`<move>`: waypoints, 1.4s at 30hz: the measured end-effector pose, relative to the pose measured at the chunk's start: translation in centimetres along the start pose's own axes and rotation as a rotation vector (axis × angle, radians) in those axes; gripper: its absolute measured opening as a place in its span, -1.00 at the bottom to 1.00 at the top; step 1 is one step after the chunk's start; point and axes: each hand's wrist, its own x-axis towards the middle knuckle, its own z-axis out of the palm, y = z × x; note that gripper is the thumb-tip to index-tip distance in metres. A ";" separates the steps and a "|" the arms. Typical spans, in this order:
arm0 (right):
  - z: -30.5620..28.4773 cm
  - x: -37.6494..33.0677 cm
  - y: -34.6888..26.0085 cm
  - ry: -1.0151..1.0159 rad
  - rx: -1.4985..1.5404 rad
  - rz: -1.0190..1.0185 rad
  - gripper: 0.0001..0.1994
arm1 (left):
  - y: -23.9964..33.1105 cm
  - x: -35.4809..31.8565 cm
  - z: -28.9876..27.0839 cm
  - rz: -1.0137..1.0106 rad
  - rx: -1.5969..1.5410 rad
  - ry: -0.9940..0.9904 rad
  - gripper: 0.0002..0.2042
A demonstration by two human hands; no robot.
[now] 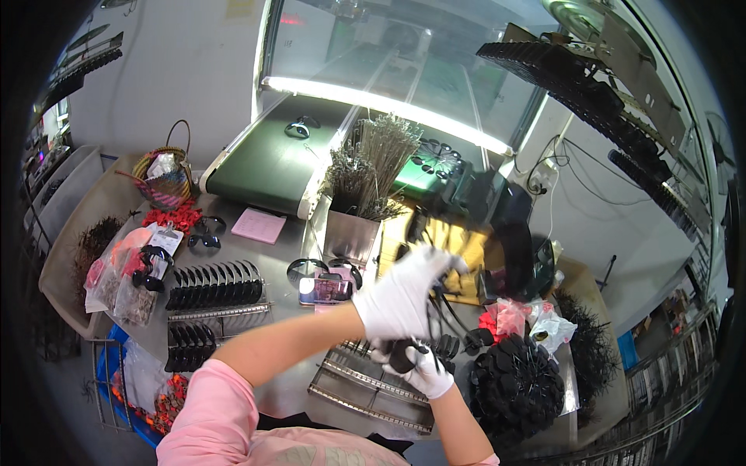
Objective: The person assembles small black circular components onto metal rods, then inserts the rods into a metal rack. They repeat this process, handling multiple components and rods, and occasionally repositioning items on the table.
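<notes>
Two white-gloved hands met just right of the frame's centre, above a metal workbench (287, 388) crowded with sunglass parts. The left hand (404, 299), reaching in from the lower left on a bare forearm with a pink sleeve, sat higher in the picture and was curled around a dark pair of glasses (435, 307), whose thin temple arms trailed downward and to the right. The right hand (423, 373), coming up from the lower edge, lay directly beneath it, fingers closed on a small dark piece (400, 357); whether that piece was a lens or a part of the same frame could not be told. The two hands were touching or nearly so, the left stacked over the right, with the glasses' long axis running roughly top to bottom between them.

Below the hands stood an empty wire rack (365, 392). To the left, a second rack held a row of dark lenses (214, 283) set on edge. A heap of black lenses (517, 380) filled the lower right, and a green conveyor belt (268, 167) ran away toward the upper centre, beside a metal box of thin wire stems (365, 175).
</notes>
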 end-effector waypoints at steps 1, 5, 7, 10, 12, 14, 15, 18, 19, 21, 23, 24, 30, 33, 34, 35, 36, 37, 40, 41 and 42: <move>-0.6 1.5 1.3 0.123 0.110 -0.114 -0.46 | 1.0 -0.7 1.7 0.002 -0.017 -0.096 -0.24; -3.4 2.5 3.5 0.376 -0.778 -0.449 -0.43 | 2.2 -2.1 5.6 -0.050 0.032 -0.422 -0.40; -4.5 1.7 3.2 0.436 -1.452 -0.583 -0.41 | 1.0 -1.8 5.1 -0.104 0.048 -0.279 -0.30; -5.4 -0.5 1.3 0.354 -1.405 -0.355 -0.32 | 0.3 -1.8 3.9 -0.288 -0.111 -0.076 -0.22; -5.6 -1.6 0.6 0.240 -0.648 -0.194 -0.33 | 1.1 -2.3 4.2 -0.253 -0.343 -0.001 -0.22; -5.6 -1.9 0.6 0.353 -0.286 -0.163 -0.36 | 3.2 -3.2 6.5 -0.008 -0.295 0.101 -0.25; -5.7 -1.6 0.7 0.350 -0.379 -0.208 -0.37 | 3.7 -3.5 7.3 -0.026 -0.232 -0.033 -0.27; -6.0 -1.3 1.4 0.320 -0.519 -0.326 -0.40 | 3.1 -3.5 8.5 -0.130 -0.171 -0.184 -0.29; -6.2 -1.2 1.5 0.308 -0.550 -0.372 -0.40 | 2.0 -3.0 8.0 -0.136 -0.190 -0.135 -0.28; -6.8 -2.2 0.8 0.480 -2.125 -0.642 -0.59 | 0.3 -2.4 6.8 -0.286 -0.180 -0.085 -0.25; -7.5 -2.5 0.1 0.593 -1.498 -0.478 -0.52 | -0.1 -2.4 6.2 -0.344 -0.350 -0.033 -0.18; -7.8 -3.0 -0.2 0.573 -1.282 -0.408 -0.59 | -0.2 -2.6 5.9 -0.325 -0.532 -0.001 -0.16; -9.6 -1.3 -0.5 0.505 -0.388 -0.449 -0.77 | 3.0 -4.6 10.6 -0.182 -0.279 -0.156 -0.27; -8.7 -0.9 -0.7 0.548 -0.255 -0.645 -0.77 | 0.6 -3.3 11.3 -0.273 -0.623 -0.083 -0.20; -8.1 -1.3 -1.0 0.580 -0.885 -0.690 -0.76 | -0.5 -2.4 11.1 -0.340 -0.734 -0.071 -0.17; -7.3 -2.9 -1.9 0.576 -1.522 -0.691 -0.71 | -1.0 -2.5 10.8 -0.430 -0.856 -0.015 -0.18; -6.3 -4.3 -2.7 0.532 -2.159 -0.642 -0.64 | -1.7 -2.4 10.2 -0.500 -0.984 0.056 -0.18; -5.4 -4.3 -2.9 0.553 -2.044 -0.752 -0.52 | -2.1 -2.4 9.7 -0.521 -0.940 -0.058 -0.16; -3.0 -5.8 -3.8 0.448 -2.193 -0.812 -0.39 | -2.1 -2.6 8.2 -0.442 -0.844 -0.070 -0.14; -2.5 -6.0 -3.9 0.515 -2.053 -0.770 -0.34 | -1.9 -2.7 7.9 -0.449 -0.700 0.031 -0.13; -2.2 -6.0 -4.1 0.536 -1.931 -0.737 -0.29 | -1.4 -2.9 7.8 -0.509 -0.979 0.035 -0.21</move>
